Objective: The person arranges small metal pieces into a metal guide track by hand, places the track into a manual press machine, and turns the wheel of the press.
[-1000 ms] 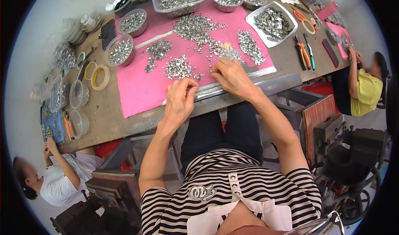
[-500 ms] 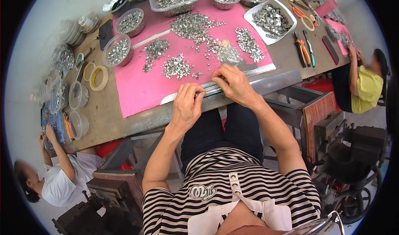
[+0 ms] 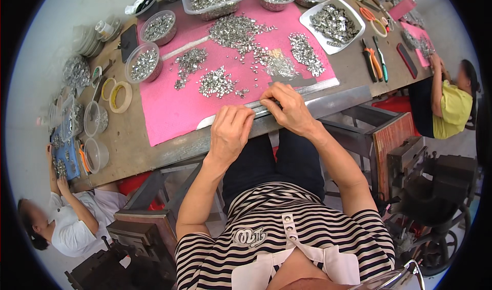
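Note:
My left hand (image 3: 230,132) is closed at the table's front edge, thumb and fingertips pinched together. Close by on its right, my right hand (image 3: 289,109) is also curled into a pinch. Whatever lies in either set of fingertips is too small or hidden to make out. Both hands are over a silvery metal strip (image 3: 322,87) along the near edge of a pink mat (image 3: 171,113). Beyond them lie heaps of small shiny metal pieces (image 3: 217,82), a long heap (image 3: 306,54) at the right, and a bundle of thin silvery pins (image 3: 283,67).
Tubs of metal parts (image 3: 144,63) line the mat's left and far sides. A white tray (image 3: 306,21) holds darker parts. Pliers (image 3: 368,63) and tape rolls (image 3: 121,97) lie on the table. Co-workers sit at left (image 3: 77,231) and right (image 3: 455,110).
My left hand has turned slightly and its fingertips have come nearer my right hand. My right hand is almost where it was. At the left, the co-worker's hands have moved apart over the blue mat.

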### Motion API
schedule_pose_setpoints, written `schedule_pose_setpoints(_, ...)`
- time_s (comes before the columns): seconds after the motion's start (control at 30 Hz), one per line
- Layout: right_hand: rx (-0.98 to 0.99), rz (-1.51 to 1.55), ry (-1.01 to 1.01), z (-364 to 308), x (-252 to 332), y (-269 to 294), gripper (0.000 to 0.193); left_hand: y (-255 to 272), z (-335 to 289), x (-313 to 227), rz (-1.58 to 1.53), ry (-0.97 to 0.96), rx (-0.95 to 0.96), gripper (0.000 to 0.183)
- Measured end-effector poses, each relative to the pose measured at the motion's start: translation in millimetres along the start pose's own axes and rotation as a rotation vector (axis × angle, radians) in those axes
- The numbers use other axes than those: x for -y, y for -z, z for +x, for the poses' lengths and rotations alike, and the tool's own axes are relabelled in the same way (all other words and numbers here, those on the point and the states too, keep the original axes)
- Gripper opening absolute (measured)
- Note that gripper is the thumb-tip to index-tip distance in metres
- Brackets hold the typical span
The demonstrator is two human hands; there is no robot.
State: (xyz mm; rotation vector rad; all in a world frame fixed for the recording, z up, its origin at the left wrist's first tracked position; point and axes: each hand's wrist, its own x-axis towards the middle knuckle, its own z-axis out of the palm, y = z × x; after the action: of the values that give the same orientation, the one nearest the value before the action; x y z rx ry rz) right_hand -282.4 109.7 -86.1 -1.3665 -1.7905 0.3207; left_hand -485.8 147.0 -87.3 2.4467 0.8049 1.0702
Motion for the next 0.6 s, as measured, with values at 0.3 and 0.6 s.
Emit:
schedule_pose_setpoints(0.3,0.02,0.001,0.009,-4.0,3.9,-2.8,0.008,-6.9,-5.2,1.1,-0.118,0.194,-0.006,0.012)
schedule_pose_setpoints(0.6,0.014,0.008,0.053,-5.4,6.1,-6.8,0.01,-6.3,-2.6,-1.1,-0.043,0.138,0.004,0.013)
